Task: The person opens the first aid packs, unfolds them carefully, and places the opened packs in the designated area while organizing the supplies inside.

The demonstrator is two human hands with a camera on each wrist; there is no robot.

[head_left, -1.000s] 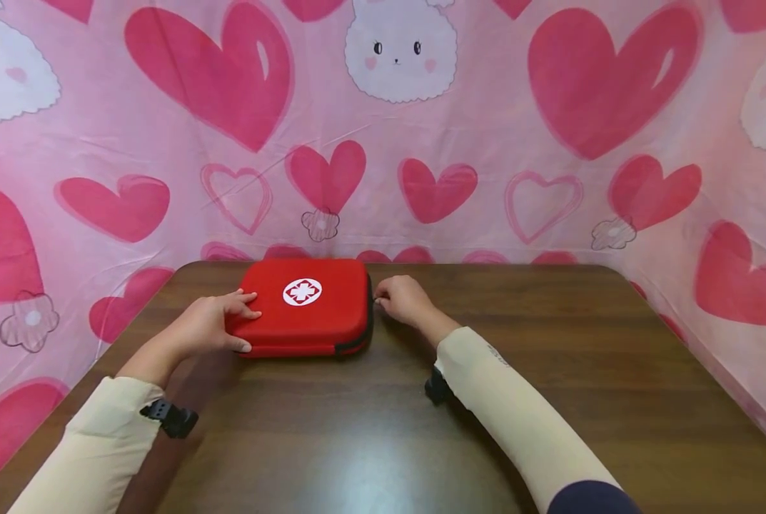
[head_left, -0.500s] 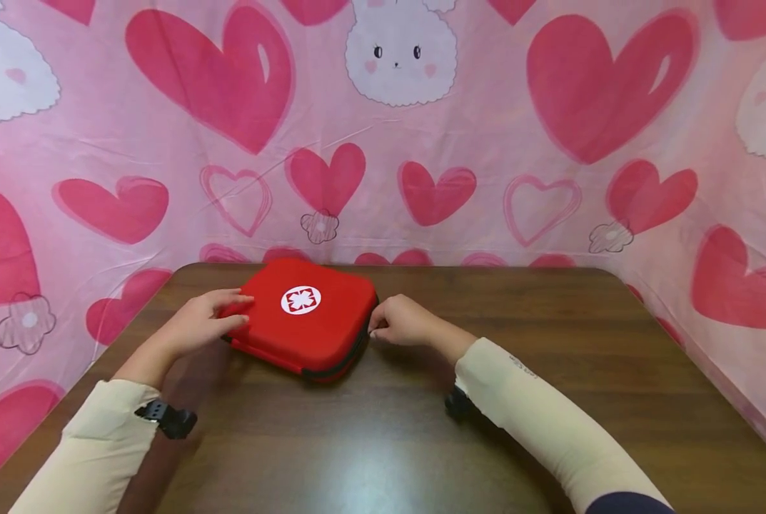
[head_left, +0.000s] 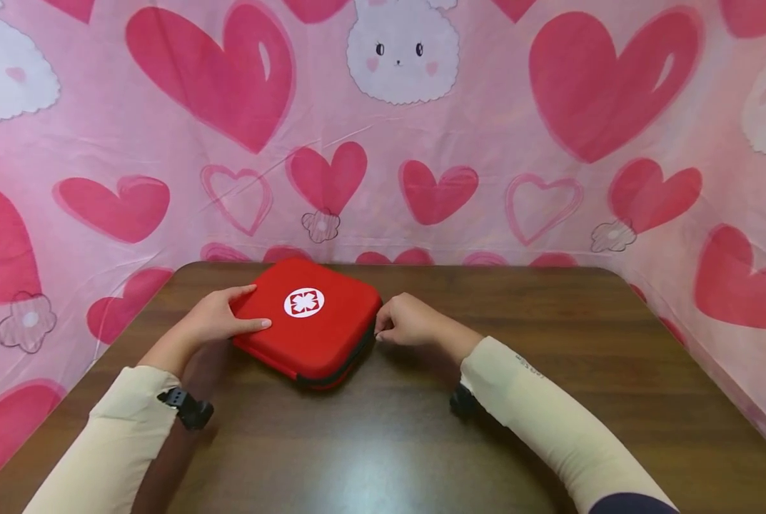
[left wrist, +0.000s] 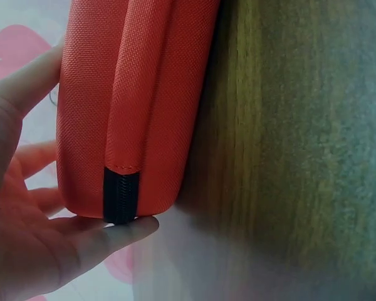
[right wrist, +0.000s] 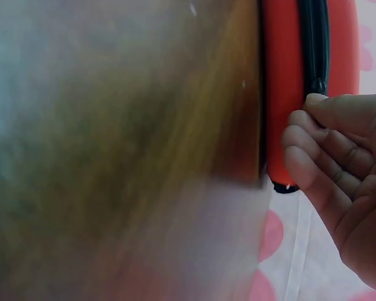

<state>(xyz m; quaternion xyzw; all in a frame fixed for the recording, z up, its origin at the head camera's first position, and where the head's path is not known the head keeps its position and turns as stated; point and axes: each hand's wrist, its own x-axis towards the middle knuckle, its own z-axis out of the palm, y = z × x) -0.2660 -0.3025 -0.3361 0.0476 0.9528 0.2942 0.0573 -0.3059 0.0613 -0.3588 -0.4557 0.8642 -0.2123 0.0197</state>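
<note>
A red first-aid case [head_left: 340, 321] with a white cross emblem lies turned at an angle on the wooden table. At its left end my left hand [head_left: 218, 314] holds it, the thumb over the lid. The left wrist view shows fingers [left wrist: 128, 233] against the case's side, close to where the black zipper [left wrist: 121, 195] begins. My right hand [head_left: 408, 319] is at the right side, thumb and curled fingers pinching the zipper pull [right wrist: 318, 86]. Those fingertips mostly cover the pull. Black zipper tape [right wrist: 314, 37] runs along the case's side above them.
The brown table [head_left: 550, 357] extends to the right and toward the person. A pink cloth [head_left: 485, 128] printed with hearts and rabbits hangs right behind the table's back edge and along its sides.
The case has swung round so that a corner points toward the person. My right hand has come nearer along the zipper side. My left thumb has shifted from the front edge onto the lid.
</note>
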